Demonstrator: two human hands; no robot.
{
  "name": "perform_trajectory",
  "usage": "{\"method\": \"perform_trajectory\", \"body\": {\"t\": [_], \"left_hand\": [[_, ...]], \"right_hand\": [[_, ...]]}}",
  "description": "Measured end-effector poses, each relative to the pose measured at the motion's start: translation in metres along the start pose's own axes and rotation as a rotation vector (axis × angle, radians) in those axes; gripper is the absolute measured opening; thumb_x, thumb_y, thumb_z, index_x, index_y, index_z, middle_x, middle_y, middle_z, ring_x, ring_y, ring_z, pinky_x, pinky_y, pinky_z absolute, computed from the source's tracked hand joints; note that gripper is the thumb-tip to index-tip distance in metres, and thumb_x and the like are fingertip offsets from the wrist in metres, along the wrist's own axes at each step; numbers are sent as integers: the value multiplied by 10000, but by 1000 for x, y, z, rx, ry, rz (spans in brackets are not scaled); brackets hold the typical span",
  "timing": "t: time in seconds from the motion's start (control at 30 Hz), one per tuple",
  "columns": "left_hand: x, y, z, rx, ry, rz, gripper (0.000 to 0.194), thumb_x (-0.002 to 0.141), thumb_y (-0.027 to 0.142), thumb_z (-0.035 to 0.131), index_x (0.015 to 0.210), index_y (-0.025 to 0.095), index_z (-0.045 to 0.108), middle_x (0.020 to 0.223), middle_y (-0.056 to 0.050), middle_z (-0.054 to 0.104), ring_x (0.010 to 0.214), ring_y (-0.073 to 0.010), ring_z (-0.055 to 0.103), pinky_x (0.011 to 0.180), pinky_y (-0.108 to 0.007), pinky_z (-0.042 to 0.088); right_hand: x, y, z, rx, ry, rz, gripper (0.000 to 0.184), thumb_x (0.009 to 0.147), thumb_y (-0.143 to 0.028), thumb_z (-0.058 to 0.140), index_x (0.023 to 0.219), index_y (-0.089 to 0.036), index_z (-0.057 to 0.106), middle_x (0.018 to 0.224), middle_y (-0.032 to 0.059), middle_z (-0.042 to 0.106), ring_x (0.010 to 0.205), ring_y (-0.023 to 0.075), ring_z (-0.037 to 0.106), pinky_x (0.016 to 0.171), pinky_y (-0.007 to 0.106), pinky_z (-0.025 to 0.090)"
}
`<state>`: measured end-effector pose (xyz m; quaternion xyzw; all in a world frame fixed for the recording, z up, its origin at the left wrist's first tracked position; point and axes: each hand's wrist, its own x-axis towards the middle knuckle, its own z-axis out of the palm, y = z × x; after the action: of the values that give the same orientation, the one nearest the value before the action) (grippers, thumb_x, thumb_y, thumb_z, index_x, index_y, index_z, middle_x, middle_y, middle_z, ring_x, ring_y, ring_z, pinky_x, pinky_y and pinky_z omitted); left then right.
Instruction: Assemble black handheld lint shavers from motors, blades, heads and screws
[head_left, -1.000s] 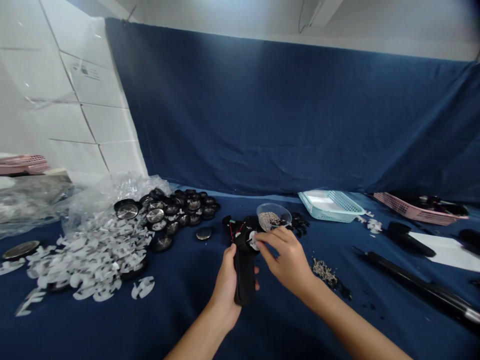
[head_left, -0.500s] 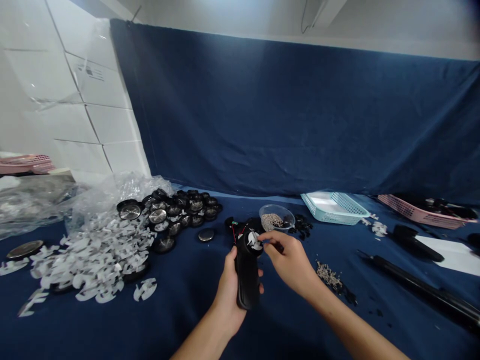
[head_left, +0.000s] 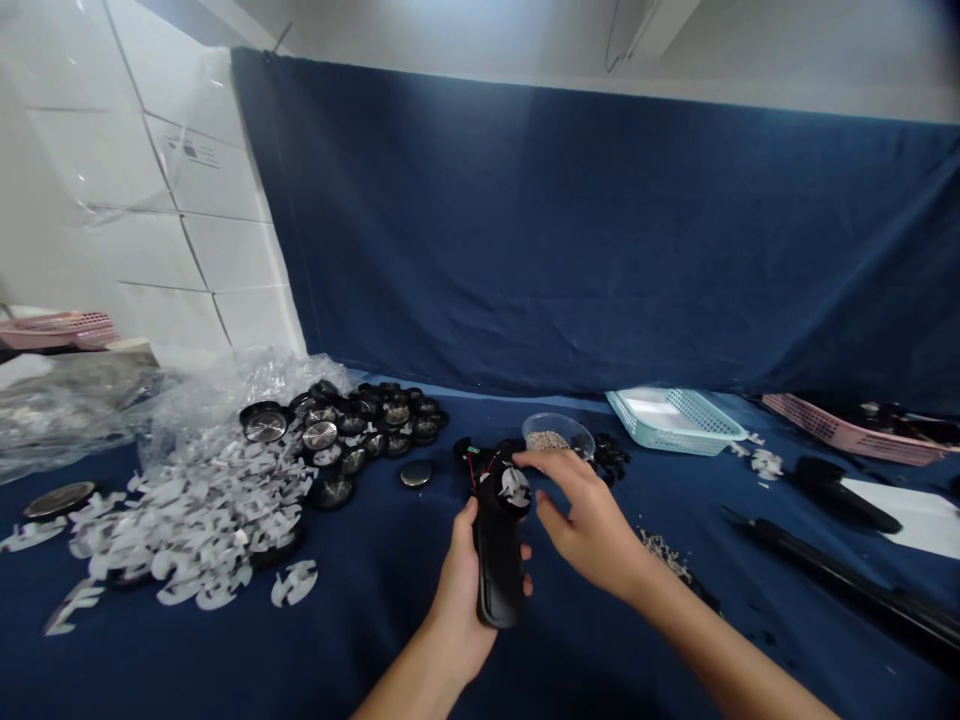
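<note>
My left hand [head_left: 463,590] is wrapped round a black elongated device housing [head_left: 499,570] with a round head at its top; its exact kind I cannot make out. A white plastic piece [head_left: 514,487] sits in that round head. Red wires [head_left: 472,462] and a small green part show beyond it. My right hand [head_left: 585,510] hovers at the head's right side, thumb and forefinger apart, the fingertips by its upper edge. Nothing shows between those fingers. Behind the right hand stands a clear bowl [head_left: 581,435] of small screws, partly covered by the hand.
A heap of white plastic pieces [head_left: 202,510] lies at left, with round black caps [head_left: 390,410] behind it. A loose cap [head_left: 415,473] rests nearer the middle. At right are a light blue basket [head_left: 679,440], a pink basket [head_left: 847,430], a black screwdriver-like tool [head_left: 840,570] and loose screws [head_left: 664,552].
My right thumb and forefinger have spread from their near pinch at the white piece, and the forefinger has moved up over the head's edge. The left hand keeps its hold.
</note>
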<state>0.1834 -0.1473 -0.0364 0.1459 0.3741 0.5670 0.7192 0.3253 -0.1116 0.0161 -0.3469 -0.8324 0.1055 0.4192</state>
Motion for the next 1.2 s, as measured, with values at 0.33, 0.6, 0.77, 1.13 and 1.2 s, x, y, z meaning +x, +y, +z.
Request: {"method": "perform_trajectory", "body": {"t": [0.33, 0.6, 0.77, 1.13, 1.2], "left_hand": [[-5, -2, 1, 57, 39, -3, 492, 834, 583, 503, 1084, 165, 565, 602, -42, 638, 443, -160, 557, 437, -260, 458], [-4, -6, 4, 19, 12, -35, 476, 841, 575, 501, 1004, 141, 607, 637, -31, 615, 538, -157, 585, 432, -250, 465], [-1, -6, 2, -2, -14, -54, 509, 837, 590, 499, 1035, 136, 617, 683, -42, 637, 557, -157, 595, 430, -256, 467], [-1, -7, -1, -1, -47, -72, 544, 823, 609, 507, 1072, 136, 614, 718, -66, 674, 512, -164, 603, 406, -258, 457], [-1, -8, -1, -14, -40, -70, 543, 820, 608, 513, 1080, 141, 614, 767, -67, 683, 514, -155, 601, 402, -256, 458]], "right_hand": [[4, 12, -2, -97, 11, -42, 122, 825, -204, 676, 897, -279, 741, 1003, 11, 669, 954, 211, 546, 847, 404, 445], [-5, 5, 10, -181, 219, 57, 141, 861, -282, 630, 785, -230, 736, 916, 62, 667, 918, 256, 541, 829, 464, 426], [-8, 5, -1, -126, 114, -33, 274, 883, -127, 520, 1091, -227, 668, 1068, 61, 662, 1000, 221, 566, 860, 416, 453], [0, 13, -12, -151, -39, -176, 181, 910, -168, 571, 1002, -252, 703, 961, 17, 657, 912, 164, 554, 807, 329, 449], [-3, 15, -9, -216, -15, -201, 147, 906, -183, 584, 982, -235, 699, 929, 20, 663, 892, 183, 544, 773, 346, 416]]}}
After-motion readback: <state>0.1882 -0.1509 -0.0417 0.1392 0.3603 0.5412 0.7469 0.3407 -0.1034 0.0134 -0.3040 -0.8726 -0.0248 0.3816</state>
